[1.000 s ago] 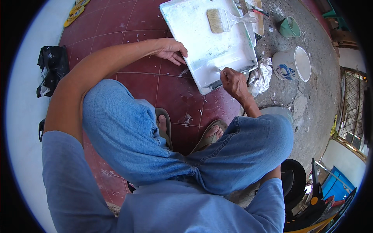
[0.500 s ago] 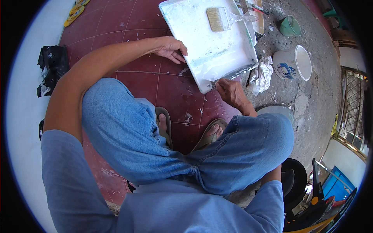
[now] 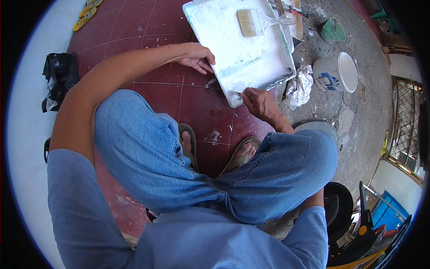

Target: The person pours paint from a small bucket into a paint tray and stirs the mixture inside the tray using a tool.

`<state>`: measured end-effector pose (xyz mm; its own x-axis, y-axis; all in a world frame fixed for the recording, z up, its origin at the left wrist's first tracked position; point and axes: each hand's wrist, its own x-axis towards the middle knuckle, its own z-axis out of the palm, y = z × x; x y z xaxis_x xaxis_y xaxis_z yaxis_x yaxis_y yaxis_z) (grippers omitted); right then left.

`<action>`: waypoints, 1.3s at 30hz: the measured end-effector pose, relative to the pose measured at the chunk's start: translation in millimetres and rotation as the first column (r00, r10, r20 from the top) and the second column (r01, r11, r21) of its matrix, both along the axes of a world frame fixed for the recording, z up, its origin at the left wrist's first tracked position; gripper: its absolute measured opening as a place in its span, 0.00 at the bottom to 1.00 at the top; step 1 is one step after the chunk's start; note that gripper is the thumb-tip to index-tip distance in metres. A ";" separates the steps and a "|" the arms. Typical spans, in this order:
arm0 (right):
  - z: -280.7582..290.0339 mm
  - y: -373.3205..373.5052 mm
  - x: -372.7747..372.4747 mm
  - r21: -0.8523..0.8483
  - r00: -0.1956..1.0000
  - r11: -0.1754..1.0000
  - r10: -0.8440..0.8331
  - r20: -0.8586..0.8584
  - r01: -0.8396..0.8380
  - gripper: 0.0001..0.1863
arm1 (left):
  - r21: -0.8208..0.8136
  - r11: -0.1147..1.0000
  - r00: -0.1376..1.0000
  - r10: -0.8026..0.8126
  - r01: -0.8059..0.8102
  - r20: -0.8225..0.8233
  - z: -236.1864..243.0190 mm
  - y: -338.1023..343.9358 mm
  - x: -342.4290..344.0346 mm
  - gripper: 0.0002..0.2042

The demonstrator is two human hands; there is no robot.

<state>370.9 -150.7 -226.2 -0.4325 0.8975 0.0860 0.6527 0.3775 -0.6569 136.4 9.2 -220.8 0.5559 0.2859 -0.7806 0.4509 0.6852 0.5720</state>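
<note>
A white, paint-stained paint tray point(image 3: 244, 58) lies tilted in front of me. My left hand point(image 3: 197, 57) grips its left edge, the thumb by the rim and the other fingers partly curled beside it. At the tray's near corner, my right hand point(image 3: 259, 104) is closed around a small tool with a greyish, flat tip; most of it is hidden in the fingers, so its kind cannot be made out. The tip touches the tray's corner. A wide paintbrush point(image 3: 251, 23) with pale bristles rests across the tray's upper right.
Right of the tray lie crumpled white plastic point(image 3: 301, 89), a white bucket point(image 3: 329, 74) tipped on its side and a small green pail point(image 3: 333, 31). A black plastic bag point(image 3: 60, 80) sits by the left wall, with yellow sandals point(image 3: 87, 15) beyond. Red tiles point(image 3: 165, 103) meet rough concrete.
My right hand has shifted slightly left along the tray's near corner with the small tool. My left hand stays at the tray's edge, and the paintbrush lies as before.
</note>
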 end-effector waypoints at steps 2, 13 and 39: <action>0.7 -6.6 7.2 -0.054 0.994 0.996 -0.073 0.082 0.077 0.07 | 0.003 1.000 1.000 0.005 -0.005 -0.002 0.0 -0.1 -0.7 0.21; 14.7 32.9 84.1 0.222 0.869 0.902 -0.421 0.260 0.371 0.08 | -0.009 1.000 1.000 -0.013 0.013 0.005 3.3 -1.2 -1.2 0.22; -10.1 49.1 87.4 0.309 0.795 0.810 -0.570 0.210 0.499 0.08 | -0.083 0.996 0.999 0.034 -0.034 0.001 -0.7 2.2 0.3 0.19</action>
